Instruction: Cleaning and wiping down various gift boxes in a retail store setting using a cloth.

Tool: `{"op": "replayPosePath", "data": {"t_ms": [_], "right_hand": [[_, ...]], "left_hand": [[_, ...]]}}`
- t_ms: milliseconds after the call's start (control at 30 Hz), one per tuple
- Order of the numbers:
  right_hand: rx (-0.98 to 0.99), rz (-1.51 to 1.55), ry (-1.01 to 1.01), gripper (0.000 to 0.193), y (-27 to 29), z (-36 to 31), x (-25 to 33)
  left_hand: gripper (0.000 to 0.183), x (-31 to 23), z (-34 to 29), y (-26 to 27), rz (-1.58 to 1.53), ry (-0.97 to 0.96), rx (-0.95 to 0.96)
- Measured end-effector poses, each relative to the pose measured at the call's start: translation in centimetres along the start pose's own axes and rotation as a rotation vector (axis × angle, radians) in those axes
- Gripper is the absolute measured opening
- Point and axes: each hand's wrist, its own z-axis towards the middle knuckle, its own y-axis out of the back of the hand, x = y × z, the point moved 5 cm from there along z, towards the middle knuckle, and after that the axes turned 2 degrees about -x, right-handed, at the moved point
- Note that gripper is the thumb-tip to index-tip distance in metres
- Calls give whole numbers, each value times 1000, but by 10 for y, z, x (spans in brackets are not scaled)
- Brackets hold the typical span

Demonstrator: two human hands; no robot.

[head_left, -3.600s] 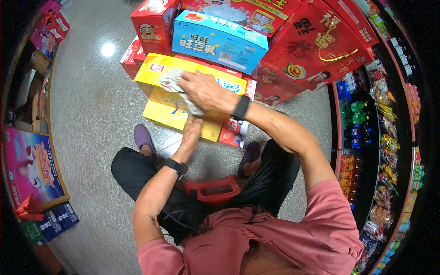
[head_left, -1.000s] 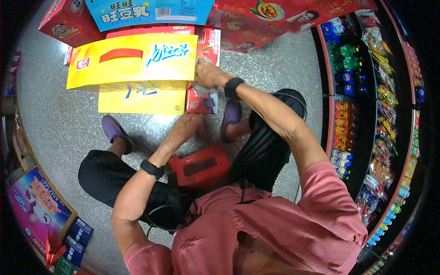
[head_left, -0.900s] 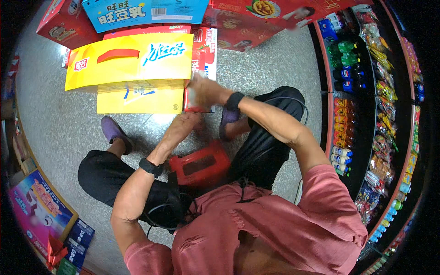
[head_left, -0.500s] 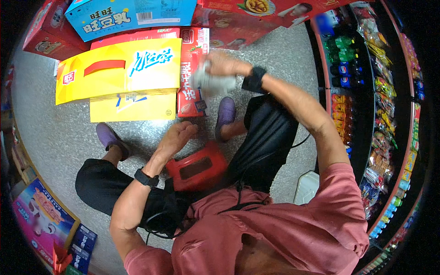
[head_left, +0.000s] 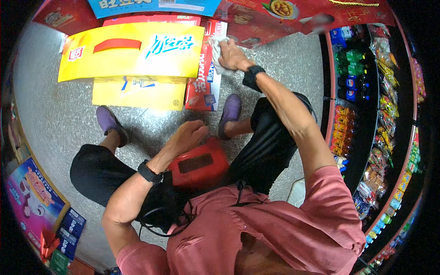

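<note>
My right hand (head_left: 234,56) grips a greyish-white cloth (head_left: 216,56), which lies against the right edge of a red carton (head_left: 201,98) with printed fruit pictures. Beside that carton, to its left, stands a yellow carton (head_left: 123,64) with a red strap handle (head_left: 117,45). Its lower yellow face (head_left: 156,97) shows under the overhanging top. My left hand (head_left: 190,135) hangs over my lap, fingers loosely curled together and nothing visible in them. Just below it is a red plastic stool (head_left: 197,165) with a slot, between my legs.
A blue carton (head_left: 153,6) and red cartons (head_left: 275,30) stand at the back. Along the right runs a shelf with bottles (head_left: 350,82) and hanging snack packets (head_left: 385,91). A colourful printed box (head_left: 36,197) is at the lower left; a pale container (head_left: 298,190) stands right of my leg.
My right hand has carried the cloth up along the red carton to its right edge. My left hand has moved slightly right. The whole view has shifted a little.
</note>
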Motion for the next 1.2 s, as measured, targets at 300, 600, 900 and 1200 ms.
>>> {"op": "replayPosePath", "data": {"t_ms": [300,600,900,1200], "right_hand": [[176,-340,255,37,-65,-109,97],[612,85,699,36,-136,-159,135],[506,736,105,26,-22,-102,128],[628,1226,-338,26,-8,-97,118]], "left_hand": [[34,2,16,-1,285,-230,28],[24,-21,21,55,147,-238,-75],[58,-27,21,91,243,-202,-426],[32,13,18,67,14,-94,-341]]}}
